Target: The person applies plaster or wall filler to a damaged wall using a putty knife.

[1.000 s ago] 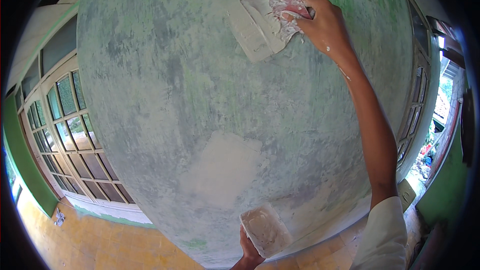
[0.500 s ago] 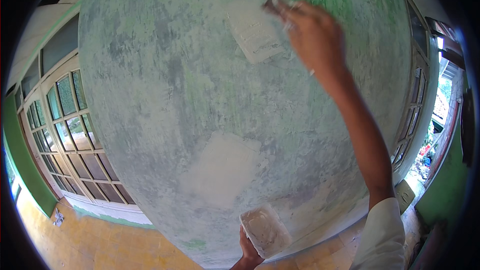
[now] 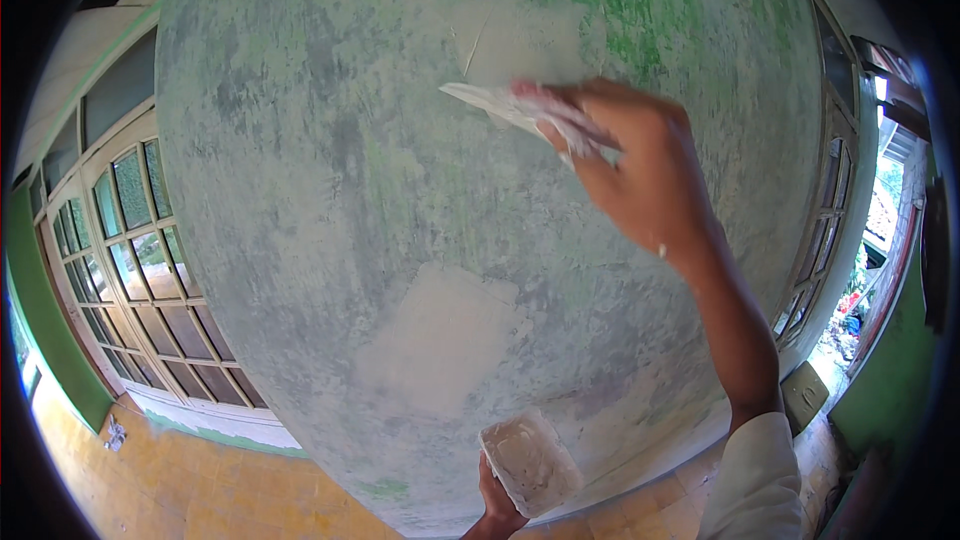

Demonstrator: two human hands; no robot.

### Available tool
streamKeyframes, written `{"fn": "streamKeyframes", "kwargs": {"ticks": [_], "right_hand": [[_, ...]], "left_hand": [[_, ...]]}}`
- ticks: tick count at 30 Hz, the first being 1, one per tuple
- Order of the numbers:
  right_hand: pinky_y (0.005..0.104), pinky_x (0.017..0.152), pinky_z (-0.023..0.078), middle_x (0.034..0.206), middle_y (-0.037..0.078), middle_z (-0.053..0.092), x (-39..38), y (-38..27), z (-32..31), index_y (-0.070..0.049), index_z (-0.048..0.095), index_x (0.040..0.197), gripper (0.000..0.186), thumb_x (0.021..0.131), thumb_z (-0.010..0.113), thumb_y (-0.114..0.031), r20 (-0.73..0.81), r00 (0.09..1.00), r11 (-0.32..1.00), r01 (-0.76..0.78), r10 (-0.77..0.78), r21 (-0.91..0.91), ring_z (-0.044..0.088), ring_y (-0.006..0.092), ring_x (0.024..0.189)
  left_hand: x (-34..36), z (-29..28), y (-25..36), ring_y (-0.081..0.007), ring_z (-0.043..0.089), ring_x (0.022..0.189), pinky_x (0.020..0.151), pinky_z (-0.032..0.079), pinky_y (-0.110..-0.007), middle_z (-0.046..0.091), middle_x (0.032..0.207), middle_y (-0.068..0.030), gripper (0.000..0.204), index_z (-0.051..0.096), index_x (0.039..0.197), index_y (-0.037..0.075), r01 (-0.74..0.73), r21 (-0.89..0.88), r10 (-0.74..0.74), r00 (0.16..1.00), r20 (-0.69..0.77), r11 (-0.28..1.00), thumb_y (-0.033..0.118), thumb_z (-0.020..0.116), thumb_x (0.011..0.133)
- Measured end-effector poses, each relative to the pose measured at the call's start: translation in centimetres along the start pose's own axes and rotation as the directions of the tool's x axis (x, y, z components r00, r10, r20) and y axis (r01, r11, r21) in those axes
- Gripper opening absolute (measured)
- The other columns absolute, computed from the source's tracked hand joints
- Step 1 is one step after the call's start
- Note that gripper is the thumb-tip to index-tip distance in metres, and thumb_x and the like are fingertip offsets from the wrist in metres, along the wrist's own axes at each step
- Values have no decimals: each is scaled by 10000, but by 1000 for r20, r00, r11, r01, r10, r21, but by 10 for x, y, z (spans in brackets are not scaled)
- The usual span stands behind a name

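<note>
My right hand [image 3: 640,155] is closed around a putty knife [image 3: 490,100] whose wide blade is smeared with white paste. The blade lies against the wall [image 3: 330,170], at the lower end of a fresh pale patch of putty [image 3: 525,40]. Low in front of me, my left hand [image 3: 496,495] grips the side of a rectangular tub [image 3: 530,462] coated with white putty inside. Between the two hands, a larger smooth pale patch [image 3: 440,340] covers part of the mottled grey-green wall. Bits of putty stick to my right hand and wrist.
Paned wooden doors [image 3: 140,250] stand at the left, above a yellow tiled floor [image 3: 220,490]. A crumpled scrap [image 3: 116,434] lies on the floor there. Farther right are another paned window [image 3: 825,210], a greenish board-like object [image 3: 803,395] and a bright opening.
My right hand has drawn the putty knife downward over the upper patch, and the ridged marks there are smoothed. My left hand and the tub stay in place.
</note>
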State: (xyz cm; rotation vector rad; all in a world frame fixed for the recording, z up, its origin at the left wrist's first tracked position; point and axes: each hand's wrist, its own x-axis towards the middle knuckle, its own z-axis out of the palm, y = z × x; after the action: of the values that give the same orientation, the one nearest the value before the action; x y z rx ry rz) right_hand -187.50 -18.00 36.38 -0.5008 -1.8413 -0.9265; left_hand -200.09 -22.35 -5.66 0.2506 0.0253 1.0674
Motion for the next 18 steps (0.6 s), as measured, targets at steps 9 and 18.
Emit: {"fn": "streamKeyframes", "kwargs": {"ticks": [9, 18], "right_hand": [[394, 638, 520, 788, 208, 706, 59, 111, 12, 3, 748, 1035, 320, 896, 826, -275, 5, 946, 945, -324, 324, 36, 676, 282, 659], [321, 599, 473, 772, 84, 709, 80, 96, -42, 82, 741, 994, 116, 930, 728, -14, -246, 938, 969, -249, 242, 6, 576, 89, 667]], "left_hand": [[2, 4, -8, -356, 630, 1260, 1073, 505, -558, 637, 1384, -116, 684, 570, 1452, 138, 10, 26, -9, 999, -40, 1000, 632, 361, 1028], [3, -1, -5, -365, 630, 1254, 1073, 503, -577, 636, 1386, -119, 707, 569, 1456, 156, -3, 28, 5, 998, -59, 1000, 674, 364, 1021]]}}
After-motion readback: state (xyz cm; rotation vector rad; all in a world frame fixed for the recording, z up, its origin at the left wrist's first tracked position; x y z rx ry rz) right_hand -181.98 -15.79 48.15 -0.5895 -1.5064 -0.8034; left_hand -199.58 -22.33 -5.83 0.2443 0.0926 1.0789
